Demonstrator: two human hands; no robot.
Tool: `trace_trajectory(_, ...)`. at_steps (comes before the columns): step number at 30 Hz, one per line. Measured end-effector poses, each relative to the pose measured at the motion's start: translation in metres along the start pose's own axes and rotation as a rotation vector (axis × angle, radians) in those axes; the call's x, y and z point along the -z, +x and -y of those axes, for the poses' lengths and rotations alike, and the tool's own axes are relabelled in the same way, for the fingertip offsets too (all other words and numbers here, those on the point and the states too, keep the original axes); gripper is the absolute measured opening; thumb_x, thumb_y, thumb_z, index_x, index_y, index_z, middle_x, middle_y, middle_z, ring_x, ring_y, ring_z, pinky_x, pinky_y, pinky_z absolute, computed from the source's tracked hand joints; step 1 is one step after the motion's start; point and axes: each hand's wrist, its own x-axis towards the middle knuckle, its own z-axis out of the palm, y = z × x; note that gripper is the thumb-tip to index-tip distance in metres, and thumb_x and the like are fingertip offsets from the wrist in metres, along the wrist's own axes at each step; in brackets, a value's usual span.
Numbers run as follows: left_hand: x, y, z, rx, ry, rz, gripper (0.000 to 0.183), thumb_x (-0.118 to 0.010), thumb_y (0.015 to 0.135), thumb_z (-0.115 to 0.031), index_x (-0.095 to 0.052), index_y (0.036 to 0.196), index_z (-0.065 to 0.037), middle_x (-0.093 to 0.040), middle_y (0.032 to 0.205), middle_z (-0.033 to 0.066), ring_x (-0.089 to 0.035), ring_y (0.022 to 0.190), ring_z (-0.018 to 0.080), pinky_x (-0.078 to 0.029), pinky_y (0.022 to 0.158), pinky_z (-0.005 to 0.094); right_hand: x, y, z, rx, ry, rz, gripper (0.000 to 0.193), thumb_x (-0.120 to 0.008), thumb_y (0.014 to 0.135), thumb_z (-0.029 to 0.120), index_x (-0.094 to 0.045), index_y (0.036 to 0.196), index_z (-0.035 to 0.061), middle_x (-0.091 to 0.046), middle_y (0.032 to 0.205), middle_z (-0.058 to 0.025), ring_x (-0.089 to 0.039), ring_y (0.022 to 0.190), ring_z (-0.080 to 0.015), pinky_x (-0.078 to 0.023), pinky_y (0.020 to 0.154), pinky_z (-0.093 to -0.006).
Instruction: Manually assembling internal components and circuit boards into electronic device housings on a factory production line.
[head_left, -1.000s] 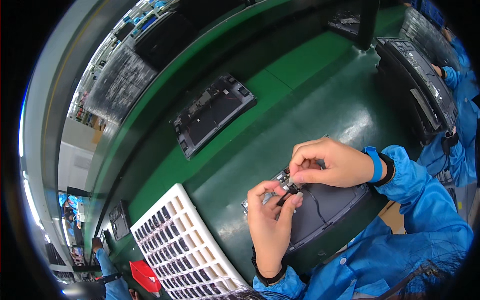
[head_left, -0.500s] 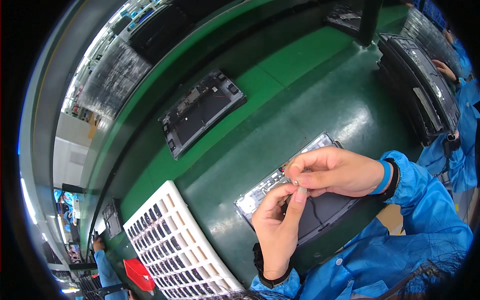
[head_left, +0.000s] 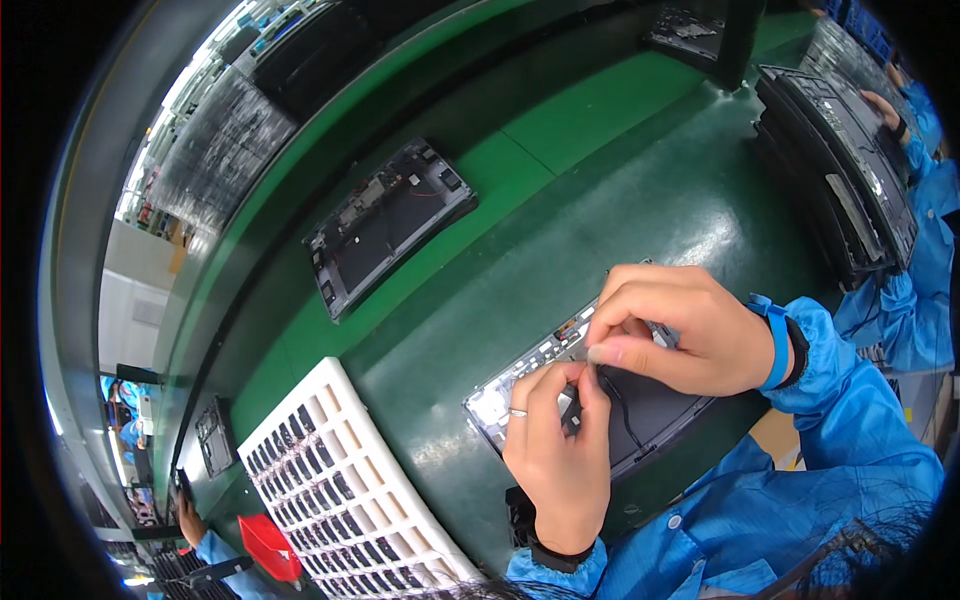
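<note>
An opened laptop base [head_left: 660,405] lies on the green bench in front of me, its metal frame and small boards along the far side. Both my hands are over it, fingertips almost meeting above its middle. My left hand [head_left: 555,450] is closed in a pinch of thumb and fingers. From the right, my right hand [head_left: 695,330] pinches with thumb and forefinger at the same spot. Whatever sits between the fingertips is too small and covered to name. A black cable [head_left: 622,412] runs from just below the fingertips toward the base's near edge.
A white slotted tray [head_left: 350,402] with rows of small black wired parts stands at left, beside a red bin [head_left: 266,548]. Another opened laptop base [head_left: 385,240] lies on the green belt. Dark laptop parts [head_left: 845,190] are stacked at right, near a co-worker's hand [head_left: 882,110].
My hands have tipped further down over the laptop base, the right knuckles now turned upward and the left fingers curled more. The laptop base on the belt has shifted slightly left.
</note>
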Motion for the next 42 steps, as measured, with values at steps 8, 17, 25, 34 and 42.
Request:
trace_trajectory(8,0.004,0.001,-0.001,0.323,-0.445,0.109,0.013,-0.08,0.098,-0.003,-0.072,0.108,-0.003,-0.072,0.101,0.0034,-0.06,0.081,0.009,-0.046,0.07,0.023,-0.004,-0.003,-0.009,-0.299,0.406,0.078,0.018,-0.073,0.105,0.014,-0.073,0.113,-0.0019,-0.077,0.101,-0.0078,-0.072,0.089,-0.0105,-0.057,0.077,-0.0269)
trace_trajectory(17,0.002,0.003,-0.005,0.38,-0.553,0.074,0.01,-0.078,0.101,-0.006,-0.076,0.108,0.0,-0.066,0.095,-0.0019,-0.048,0.078,0.0044,-0.039,0.07,0.0205,-0.008,-0.006,-0.017,-0.394,0.675,0.029,0.019,-0.072,0.107,0.014,-0.074,0.116,-0.0028,-0.078,0.105,-0.0049,-0.071,0.096,-0.009,-0.058,0.086,-0.0265)
trace_trajectory(25,0.013,0.013,0.003,0.444,-0.482,0.033,0.014,-0.079,0.101,-0.008,-0.077,0.11,0.002,-0.067,0.093,-0.0013,-0.052,0.076,0.0039,-0.04,0.07,0.0202,0.021,-0.001,-0.057,0.067,-0.681,-0.123,0.035,-0.081,0.097,0.03,-0.078,0.114,0.0,-0.073,0.095,-0.0133,-0.071,0.089,-0.0321,-0.057,0.081,-0.0406)
trace_trajectory(34,0.014,0.021,0.0,0.564,-0.445,0.106,0.014,-0.075,0.104,-0.01,-0.077,0.11,0.003,-0.069,0.096,0.0036,-0.06,0.091,0.0109,-0.047,0.085,0.0255,0.054,0.006,-0.091,-0.127,-0.238,0.129,0.013,-0.078,0.096,0.014,-0.079,0.098,0.0015,-0.076,0.102,-0.0121,-0.071,0.096,-0.0324,-0.055,0.088,-0.042)
trace_trajectory(42,0.016,0.022,0.015,0.592,-0.231,0.069,0.017,-0.073,0.106,-0.012,-0.074,0.108,0.005,-0.068,0.096,0.0025,-0.056,0.086,0.0087,-0.045,0.078,0.0251,0.038,0.002,-0.081,-0.022,-0.227,0.136,0.01,-0.069,0.102,0.014,-0.067,0.103,0.0041,-0.071,0.104,-0.012,-0.065,0.1,-0.0348,-0.051,0.093,-0.0449)
